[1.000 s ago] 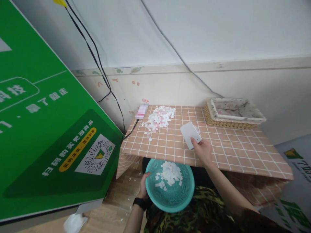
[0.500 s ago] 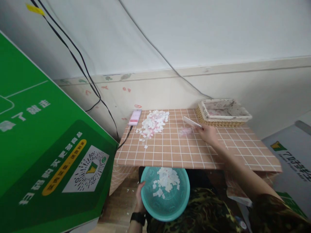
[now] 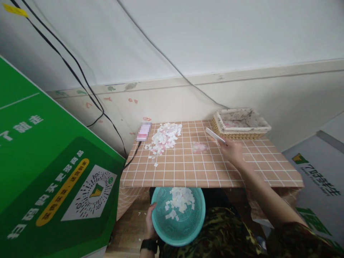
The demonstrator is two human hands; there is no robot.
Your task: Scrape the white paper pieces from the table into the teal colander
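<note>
My left hand (image 3: 151,220), with a black band on the wrist, is closed on the left rim of a teal plastic basket (image 3: 177,236). The basket is held below the table's front edge, and small white paper pieces (image 3: 182,199) lie in it. Over the right half of the table, my right hand (image 3: 232,152) grips one end of a flat white strip-shaped tool (image 3: 215,135), whose exact kind I cannot make out. Left of that tool a pale pink patch (image 3: 200,147) shows on the cloth. A heap of white and pinkish paper pieces (image 3: 165,136) lies farther left on the table.
A brown checked cloth covers the table (image 3: 180,175). A cloth-lined wicker basket (image 3: 242,134) stands at the back right. A blurred phone-like object (image 3: 144,131) with a black cable lies at the back left. A green panel (image 3: 53,172) stands left; a grey panel (image 3: 319,172) stands right.
The view has shifted so that most things sit slightly farther left. My right hand and the white tool have moved a little to the right over the cloth, away from the pink patch.
</note>
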